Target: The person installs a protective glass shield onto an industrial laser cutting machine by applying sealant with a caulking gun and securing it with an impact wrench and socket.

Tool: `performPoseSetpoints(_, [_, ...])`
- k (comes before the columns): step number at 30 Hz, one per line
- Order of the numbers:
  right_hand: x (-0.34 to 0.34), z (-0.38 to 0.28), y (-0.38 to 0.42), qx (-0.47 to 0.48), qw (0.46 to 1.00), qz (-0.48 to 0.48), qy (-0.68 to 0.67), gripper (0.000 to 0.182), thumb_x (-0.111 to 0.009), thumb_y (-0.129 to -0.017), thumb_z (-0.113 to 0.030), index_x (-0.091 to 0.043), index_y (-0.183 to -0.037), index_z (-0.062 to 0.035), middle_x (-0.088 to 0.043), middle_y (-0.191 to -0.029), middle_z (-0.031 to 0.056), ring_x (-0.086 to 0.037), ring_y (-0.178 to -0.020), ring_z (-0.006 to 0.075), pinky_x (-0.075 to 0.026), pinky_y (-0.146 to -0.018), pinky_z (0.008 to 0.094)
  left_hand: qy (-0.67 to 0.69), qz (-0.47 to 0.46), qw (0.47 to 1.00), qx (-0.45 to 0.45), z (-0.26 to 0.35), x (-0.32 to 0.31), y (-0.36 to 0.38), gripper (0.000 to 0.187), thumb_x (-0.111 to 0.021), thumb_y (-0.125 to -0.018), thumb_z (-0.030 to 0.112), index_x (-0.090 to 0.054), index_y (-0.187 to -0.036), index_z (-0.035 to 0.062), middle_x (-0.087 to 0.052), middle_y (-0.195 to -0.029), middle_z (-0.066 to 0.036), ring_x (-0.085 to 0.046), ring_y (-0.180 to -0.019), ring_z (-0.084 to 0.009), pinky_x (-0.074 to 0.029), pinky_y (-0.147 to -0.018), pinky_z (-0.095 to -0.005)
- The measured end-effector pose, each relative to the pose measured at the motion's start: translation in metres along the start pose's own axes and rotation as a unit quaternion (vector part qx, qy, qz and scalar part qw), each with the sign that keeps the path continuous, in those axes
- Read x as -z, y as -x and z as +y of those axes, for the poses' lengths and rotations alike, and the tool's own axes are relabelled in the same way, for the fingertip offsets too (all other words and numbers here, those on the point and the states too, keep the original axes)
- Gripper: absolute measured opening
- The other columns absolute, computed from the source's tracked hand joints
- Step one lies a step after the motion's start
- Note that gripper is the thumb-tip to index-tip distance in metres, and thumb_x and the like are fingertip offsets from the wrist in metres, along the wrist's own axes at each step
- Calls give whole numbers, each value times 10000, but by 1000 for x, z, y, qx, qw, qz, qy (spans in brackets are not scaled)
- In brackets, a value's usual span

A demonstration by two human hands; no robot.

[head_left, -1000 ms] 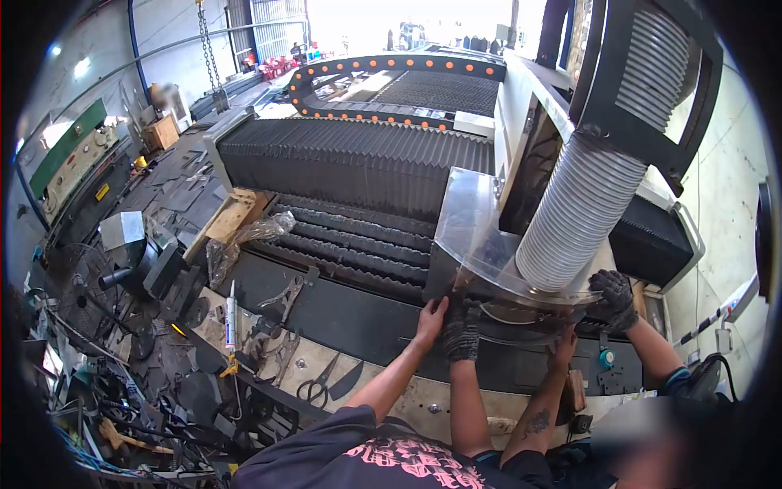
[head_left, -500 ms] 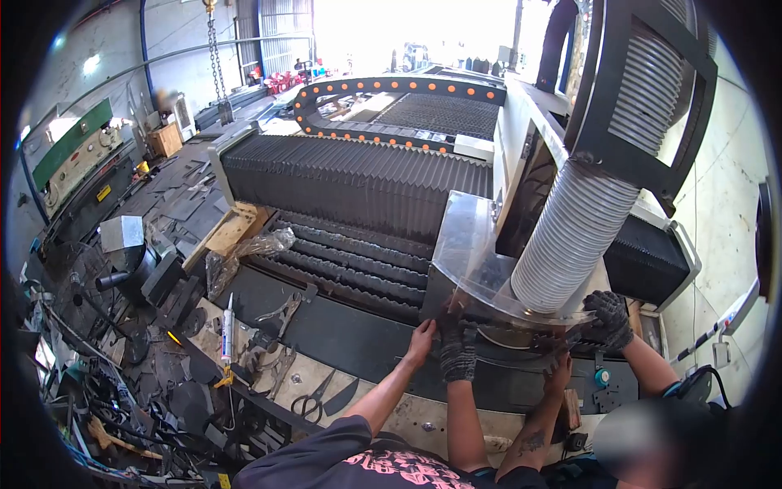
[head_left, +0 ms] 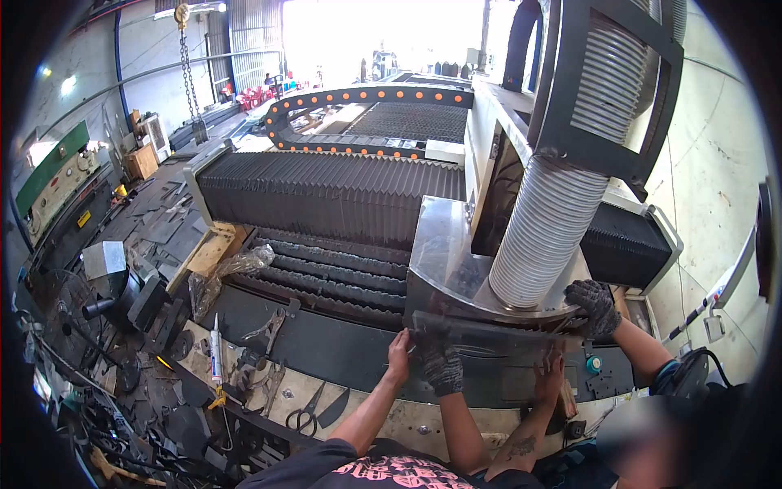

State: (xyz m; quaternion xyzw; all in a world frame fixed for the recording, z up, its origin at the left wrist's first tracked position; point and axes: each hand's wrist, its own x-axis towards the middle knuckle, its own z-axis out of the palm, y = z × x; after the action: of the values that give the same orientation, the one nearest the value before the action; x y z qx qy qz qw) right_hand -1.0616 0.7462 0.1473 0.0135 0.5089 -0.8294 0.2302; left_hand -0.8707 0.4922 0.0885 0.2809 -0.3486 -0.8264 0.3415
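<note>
A tinted see-through plastic sheet (head_left: 497, 338) stands along the curved front edge of the metal hood (head_left: 444, 244). My bare left hand (head_left: 398, 355) pinches the sheet at its left edge. My bare right hand (head_left: 550, 376) has its fingers stretched upward against the lower right part of the sheet. A co-worker's gloved hand (head_left: 440, 359) is behind the sheet's left part, beside my left hand. The co-worker's other gloved hand (head_left: 595, 308) rests at the right end of the hood's edge. A ribbed silver hose (head_left: 542, 232) rises from the hood.
On the machine's front ledge lie scissors (head_left: 305, 410), a dark blade (head_left: 335, 407), pliers (head_left: 273, 328) and a sealant tube (head_left: 216, 354). Metal scraps (head_left: 175, 428) heap at left. The co-worker's head and shoulders are close at lower right. Black bellows (head_left: 326, 191) span behind.
The sheet has come down from over the hood to its front edge. My left hand has turned upward at the sheet's edge. The whole view has shifted, moving the scene left.
</note>
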Motion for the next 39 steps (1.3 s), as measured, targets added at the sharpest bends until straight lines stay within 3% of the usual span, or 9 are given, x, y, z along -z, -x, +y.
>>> performPoseSetpoints(4, [2,-1,16,21,1000,-10,-7,330,-536,-1007,-298,-557,-1314,-180,-320,-1600,46,-379,-1430,260,-367,-1102,506,163,-75,984,-18,-24,35,-2,434,-483,-1045,315,-579,-1301,-22,-593,-1358,-90,-564,-1175,-141,-439,-976,-323])
performPoseSetpoints(7, [11,-16,33,62,997,-41,-7,304,-542,-1013,-270,-569,-1301,-178,-315,-1604,47,-379,-1431,262,-368,-1104,506,173,-38,981,-81,48,11,59,381,-439,-1030,267,-619,-1204,-20,-571,-1404,-132,-591,-1167,-209,-461,-994,-361])
performPoseSetpoints(8, [12,-29,42,84,994,-66,-11,295,-544,-1015,-261,-573,-1297,-177,-313,-1605,47,-379,-1432,262,-368,-1105,506,98,-114,969,-193,68,12,68,398,-456,-1012,286,-612,-1217,-18,-537,-1443,-122,-554,-1220,-205,-439,-1029,-389])
performPoseSetpoints(11, [6,-40,69,135,980,-139,-37,272,-549,-1020,-232,-585,-1283,-175,-307,-1609,47,-379,-1433,264,-370,-1106,505,134,-102,982,-90,108,38,94,561,-525,-948,372,-515,-1413,58,-436,-1540,-71,-326,-1440,-221,-251,-1175,-514])
performPoseSetpoints(15, [5,-23,100,141,950,-264,-90,263,-537,-1037,-217,-585,-1294,-184,-235,-1647,39,-334,-1462,277,-360,-1120,502,101,-66,984,-133,146,48,137,559,-512,-950,383,-508,-1441,116,-358,-1592,-37,-241,-1500,-219,-188,-1191,-542])
performPoseSetpoints(19, [-20,10,123,32,869,-325,-373,654,-583,-1007,-314,-277,-1576,-217,-131,-1677,56,-156,-1531,276,-356,-1125,502,94,-145,966,-192,170,60,163,668,-462,-997,357,-264,-1572,82,-152,-1675,-55,-98,-1549,-254,-142,-1213,-515])
performPoseSetpoints(25, [-39,-26,135,10,907,-387,-165,962,-709,-903,-434,-90,-1613,-242,-36,-1680,110,-121,-1535,309,-447,-1072,484,-14,-200,965,-166,223,75,190,792,-565,-992,374,-134,-1612,137,-104,-1680,-104,-115,-1544,-294,-227,-1184,-522])
performPoseSetpoints(28, [-47,-52,142,0,919,-395,-4,1068,-731,-887,-428,35,-1608,-242,-57,-1658,201,-261,-1474,423,-487,-1038,513,-80,-192,967,-145,237,72,203,856,-589,-971,441,-105,-1616,150,-107,-1674,-135,-146,-1535,-329,-268,-1162,-546])
performPoseSetpoints(39, [-69,-59,147,120,936,-295,149,1107,-626,-848,-696,-72,-1599,-101,-320,-1568,266,-354,-1440,387,-411,-1082,464,-151,-160,964,-149,229,65,210,955,-478,-948,666,-57,-1611,123,-203,-1614,-257,-246,-1492,-377,-314,-1145,-546])
